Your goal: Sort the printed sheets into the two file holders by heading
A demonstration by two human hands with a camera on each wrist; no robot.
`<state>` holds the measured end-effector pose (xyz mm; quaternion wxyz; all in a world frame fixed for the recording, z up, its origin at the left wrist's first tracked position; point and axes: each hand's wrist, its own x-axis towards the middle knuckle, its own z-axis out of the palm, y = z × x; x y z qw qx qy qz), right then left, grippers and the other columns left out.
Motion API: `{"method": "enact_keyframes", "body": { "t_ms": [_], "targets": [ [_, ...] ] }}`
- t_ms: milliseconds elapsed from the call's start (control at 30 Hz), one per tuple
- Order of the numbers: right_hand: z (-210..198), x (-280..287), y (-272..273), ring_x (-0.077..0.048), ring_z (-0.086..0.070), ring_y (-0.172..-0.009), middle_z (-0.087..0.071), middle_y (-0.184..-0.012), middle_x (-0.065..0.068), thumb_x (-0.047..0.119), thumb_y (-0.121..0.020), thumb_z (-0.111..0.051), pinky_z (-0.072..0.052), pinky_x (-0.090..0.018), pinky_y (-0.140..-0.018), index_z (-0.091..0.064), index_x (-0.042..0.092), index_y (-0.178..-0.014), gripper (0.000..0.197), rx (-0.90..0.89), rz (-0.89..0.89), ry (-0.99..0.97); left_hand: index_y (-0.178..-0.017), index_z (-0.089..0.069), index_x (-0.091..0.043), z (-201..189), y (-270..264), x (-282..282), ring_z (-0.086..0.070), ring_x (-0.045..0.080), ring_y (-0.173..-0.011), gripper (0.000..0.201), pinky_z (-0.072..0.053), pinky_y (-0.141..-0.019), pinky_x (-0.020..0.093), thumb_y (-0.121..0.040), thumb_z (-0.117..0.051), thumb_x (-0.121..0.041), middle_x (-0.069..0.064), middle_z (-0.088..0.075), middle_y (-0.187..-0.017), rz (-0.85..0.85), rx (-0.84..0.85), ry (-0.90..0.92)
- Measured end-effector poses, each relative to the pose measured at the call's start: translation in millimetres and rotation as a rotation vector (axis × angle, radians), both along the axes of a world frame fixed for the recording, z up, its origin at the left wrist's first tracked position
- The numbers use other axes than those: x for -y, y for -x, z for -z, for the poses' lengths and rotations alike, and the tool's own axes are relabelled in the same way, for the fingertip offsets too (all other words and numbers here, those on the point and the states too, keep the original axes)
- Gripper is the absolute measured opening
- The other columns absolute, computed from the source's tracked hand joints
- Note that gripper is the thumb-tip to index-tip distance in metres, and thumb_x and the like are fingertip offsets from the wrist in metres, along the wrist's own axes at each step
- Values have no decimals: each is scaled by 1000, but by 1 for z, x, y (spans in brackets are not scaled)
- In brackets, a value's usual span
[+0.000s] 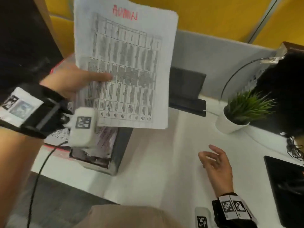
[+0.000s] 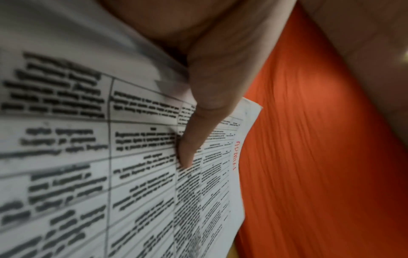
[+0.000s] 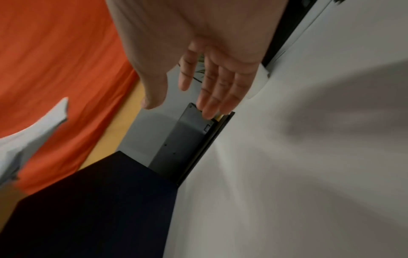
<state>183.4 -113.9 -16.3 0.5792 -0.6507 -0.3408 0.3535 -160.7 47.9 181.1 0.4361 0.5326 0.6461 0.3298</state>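
My left hand (image 1: 79, 79) holds up a printed sheet (image 1: 131, 66) with a black table and a red handwritten heading (image 1: 124, 14); the thumb (image 2: 198, 125) presses on the sheet (image 2: 92, 157), fingers behind it are hidden. Below it a grey file holder (image 1: 115, 155) stands on the white desk (image 1: 156, 170), with printed sheets inside. A red-edged holder (image 1: 54, 149) lies left of it, mostly hidden by my wrist. My right hand (image 1: 215, 160) hovers over the desk, palm up, fingers relaxed (image 3: 212, 90) and empty.
A dark stand (image 1: 187, 89) sits against the grey partition (image 1: 222, 51). A potted green plant (image 1: 241, 111) is at the right, with a black object (image 1: 286, 186) and cables near the right edge. A dark panel (image 1: 24, 38) stands at the left.
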Motion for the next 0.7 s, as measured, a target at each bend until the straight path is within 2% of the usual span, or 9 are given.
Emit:
{"method": "enact_keyframes", "body": {
  "t_ms": [67, 100, 167, 233, 333, 467, 600, 667, 700],
  "targets": [
    [9, 10, -4, -16, -62, -81, -65, -101, -9, 16, -76, -74, -53, -25, -74, -59, 38, -99, 36, 2, 12, 36, -86, -65, -22, -8, 19, -5, -64, 6, -65, 38, -47, -58, 28, -56, -80, -40, -9, -67, -73, -98, -161, 9],
    [13, 14, -6, -18, -63, -82, -66, -101, -9, 16, -76, -74, -54, -24, -73, -59, 39, -99, 36, 3, 15, 47, -87, -64, -20, -9, 27, -9, -65, 12, -69, 46, -50, -61, 33, -52, -81, -45, -4, -68, -77, -126, -270, 41],
    [18, 21, -9, -18, -64, -83, -67, -101, -8, 18, -75, -74, -54, -17, -69, -59, 39, -99, 35, 5, 23, 66, -103, -62, -12, -3, 35, -16, -64, 27, -83, 71, -52, -75, 40, -47, -83, -51, 7, -67, -91, -129, -497, 59],
    [22, 27, -12, -21, -65, -85, -67, -100, -8, 18, -75, -74, -54, -17, -70, -59, 38, -99, 34, -3, 42, 75, -114, -58, -7, 12, 31, -19, -59, 29, -90, 76, -47, -77, 34, -53, -86, -42, 5, -62, -97, -84, -629, -36],
    [26, 32, -13, -27, -65, -89, -67, -98, -7, 18, -75, -74, -54, -32, -81, -60, 37, -99, 33, -18, 70, 92, -119, -56, -1, 39, 11, -21, -56, 33, -99, 68, -44, -80, 34, -62, -85, -25, 16, -60, -107, 20, -697, -138],
    [29, 37, -14, -26, -64, -85, -67, -98, -5, 17, -76, -73, -53, -12, -66, -60, 36, -99, 33, -36, 109, 106, -125, -52, 2, 69, -8, -27, -56, 34, -108, 65, -43, -79, 33, -69, -81, -14, 21, -57, -120, 119, -827, -51],
    [25, 42, -13, -26, -65, -86, -67, -98, -7, 15, -77, -73, -52, -11, -64, -60, 27, -107, 35, -51, 157, 112, -121, -53, 1, 86, -21, -29, -59, 33, -102, 54, -48, -80, 33, -74, -76, -12, 18, -59, -113, 216, -921, 96],
    [29, 46, -16, -18, -65, -77, -68, -97, -9, 12, -78, -72, -52, -11, -62, -60, 24, -106, 33, -18, 190, 115, -118, -52, 0, 84, -23, -30, -60, 31, -99, 48, -48, -76, 32, -76, -73, -13, 16, -60, -109, 230, -930, 124],
    [31, 45, -15, -8, -63, -64, -68, -97, -14, 8, -80, -70, -54, -17, -64, -60, 21, -106, 31, -5, 202, 147, -119, -51, -1, 85, -24, -27, -60, 30, -98, 47, -48, -74, 30, -78, -72, -13, 15, -60, -109, 236, -922, 118]
  ]
}}
